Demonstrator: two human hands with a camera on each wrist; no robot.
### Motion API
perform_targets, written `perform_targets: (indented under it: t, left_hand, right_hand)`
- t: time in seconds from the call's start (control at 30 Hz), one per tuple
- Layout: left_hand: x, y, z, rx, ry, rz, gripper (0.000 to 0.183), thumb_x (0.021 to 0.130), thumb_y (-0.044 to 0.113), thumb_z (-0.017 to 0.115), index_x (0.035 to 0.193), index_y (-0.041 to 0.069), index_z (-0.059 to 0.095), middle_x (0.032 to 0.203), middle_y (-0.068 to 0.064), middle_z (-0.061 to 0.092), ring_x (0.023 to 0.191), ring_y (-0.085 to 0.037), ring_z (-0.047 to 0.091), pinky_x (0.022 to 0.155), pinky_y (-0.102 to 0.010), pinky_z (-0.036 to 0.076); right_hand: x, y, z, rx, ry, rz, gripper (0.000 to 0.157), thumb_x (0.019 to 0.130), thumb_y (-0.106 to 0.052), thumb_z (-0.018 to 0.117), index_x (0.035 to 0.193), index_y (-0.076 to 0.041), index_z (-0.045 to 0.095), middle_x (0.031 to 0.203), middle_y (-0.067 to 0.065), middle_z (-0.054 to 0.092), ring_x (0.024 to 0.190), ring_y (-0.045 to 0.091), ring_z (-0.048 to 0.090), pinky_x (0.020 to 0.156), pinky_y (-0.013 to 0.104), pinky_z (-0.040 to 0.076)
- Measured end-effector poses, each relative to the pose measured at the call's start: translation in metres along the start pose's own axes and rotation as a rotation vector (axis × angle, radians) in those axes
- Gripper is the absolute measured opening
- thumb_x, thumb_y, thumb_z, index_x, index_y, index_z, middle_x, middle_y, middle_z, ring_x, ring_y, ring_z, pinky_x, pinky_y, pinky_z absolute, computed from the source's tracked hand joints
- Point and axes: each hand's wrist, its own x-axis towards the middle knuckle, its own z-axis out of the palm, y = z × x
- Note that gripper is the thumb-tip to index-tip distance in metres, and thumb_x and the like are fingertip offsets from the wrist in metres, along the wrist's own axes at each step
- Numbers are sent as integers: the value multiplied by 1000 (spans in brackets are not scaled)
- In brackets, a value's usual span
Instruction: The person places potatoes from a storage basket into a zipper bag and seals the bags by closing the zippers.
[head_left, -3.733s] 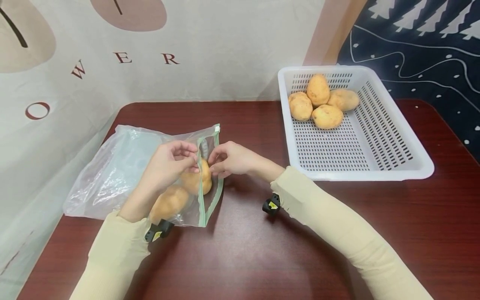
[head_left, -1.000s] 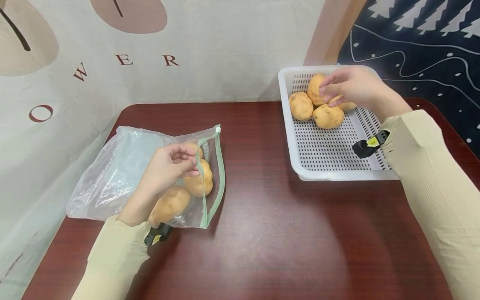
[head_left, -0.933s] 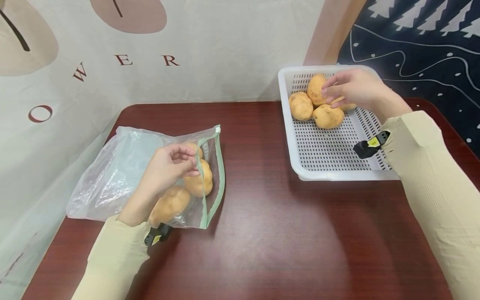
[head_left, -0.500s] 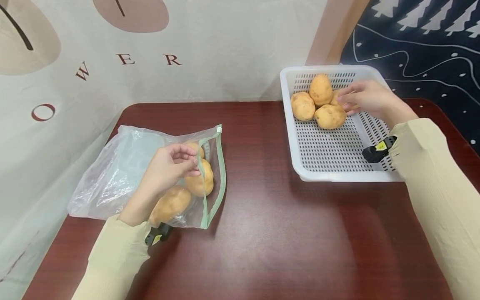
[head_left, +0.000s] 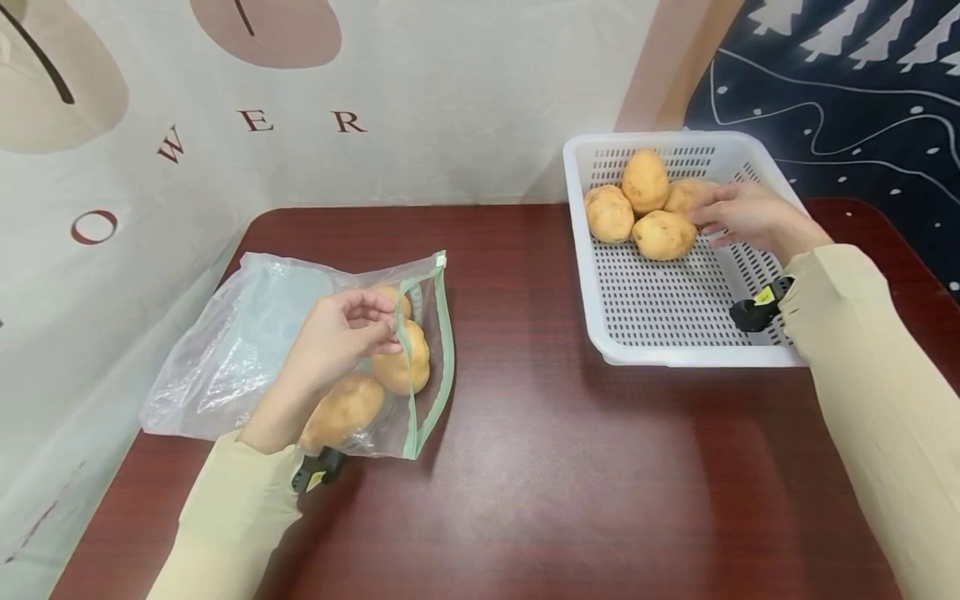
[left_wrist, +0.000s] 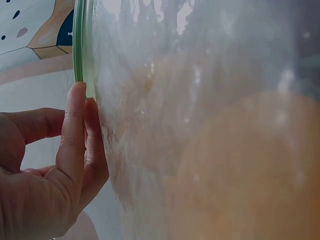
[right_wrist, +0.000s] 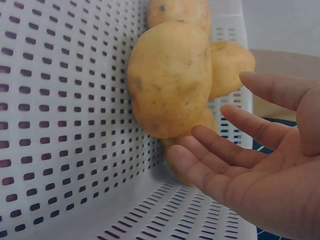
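My left hand (head_left: 337, 333) pinches the green zip edge (head_left: 408, 342) of a clear plastic zipper bag (head_left: 262, 300), as the left wrist view also shows at the zip strip (left_wrist: 78, 40). Its mouth stands parted toward the right. Inside lie an elongated potato (head_left: 345, 410), a lumpy potato (head_left: 402, 362) near the opening, and a third partly behind my fingers. My right hand (head_left: 750, 217) is over the right part of a white slotted basket (head_left: 592, 292), fingers spread. Its fingertips come right beside the rear-right potato (head_left: 684, 195); a large potato (right_wrist: 172, 80) fills the right wrist view's middle.
Other potatoes (head_left: 645, 181) cluster at the basket's back left. Basket and bag rest on a dark red-brown table (head_left: 510, 467), a stretch of tabletop between them. A pale printed cloth (head_left: 465, 100) hangs behind, a navy tree-patterned one (head_left: 840, 100) at right.
My right hand has left the bag opening for the basket, then shifted down and slightly right beside the potatoes. The left hand keeps its pinch on the bag edge.
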Motion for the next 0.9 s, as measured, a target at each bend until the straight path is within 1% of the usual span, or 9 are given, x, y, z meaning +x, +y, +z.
perform_targets:
  t: [0.17,0.37,0.47,0.53,0.63,0.77,0.83,0.9]
  left_hand:
    - [-1,-1,0,1,3,2,22,84,-9,51,104,-18,46,89,-15,54,68,-7,60,67,-28,58]
    - [-1,-1,-1,7,3,2,23,84,-9,52,104,-18,46,89,-16,54,68,-8,60,67,-27,58]
    - [-1,-1,0,10,2,4,23,84,-9,52,104,-18,46,89,-16,54,68,-8,61,67,-28,58]
    - [-1,-1,0,14,1,5,23,84,-8,52,104,-18,46,89,-16,54,68,-8,61,67,-28,58]
    - [-1,-1,0,16,1,5,23,84,-8,52,104,-18,46,89,-16,53,68,-8,61,67,-27,58]
    - [-1,-1,0,18,4,7,24,84,-8,52,104,-18,46,90,-17,53,68,-7,60,67,-27,58]
    - [-2,-1,0,19,4,6,23,84,-9,52,104,-18,46,90,-17,54,68,-8,60,67,-27,58]
    - [-2,-2,0,21,4,7,23,83,-9,52,104,-18,46,90,-17,54,68,-8,60,67,-28,58]
  right_hand:
    - [2,3,0,25,-14,10,39,92,-22,53,120,4,43,102,2,42,89,17,45,72,26,52]
    - [7,10,2,69,-29,10,44,92,-22,54,124,3,38,99,-2,43,91,16,45,74,28,51]
    - [8,12,4,68,-35,14,49,92,-24,53,128,4,35,104,1,43,96,19,44,78,31,49]
    - [8,12,5,56,-34,18,53,92,-25,53,131,4,32,105,2,43,96,19,44,80,33,48]
    - [7,11,7,43,-33,22,58,92,-27,53,134,5,29,103,4,43,89,17,47,78,33,50]
    - [5,10,8,58,-67,42,63,91,-28,56,135,5,27,97,5,43,79,15,48,73,33,54]
    - [4,10,8,69,-100,58,65,90,-30,57,134,6,26,96,6,44,79,16,48,73,33,55]
    - [4,10,8,69,-119,66,64,89,-31,59,132,7,30,95,6,44,79,16,48,74,34,54]
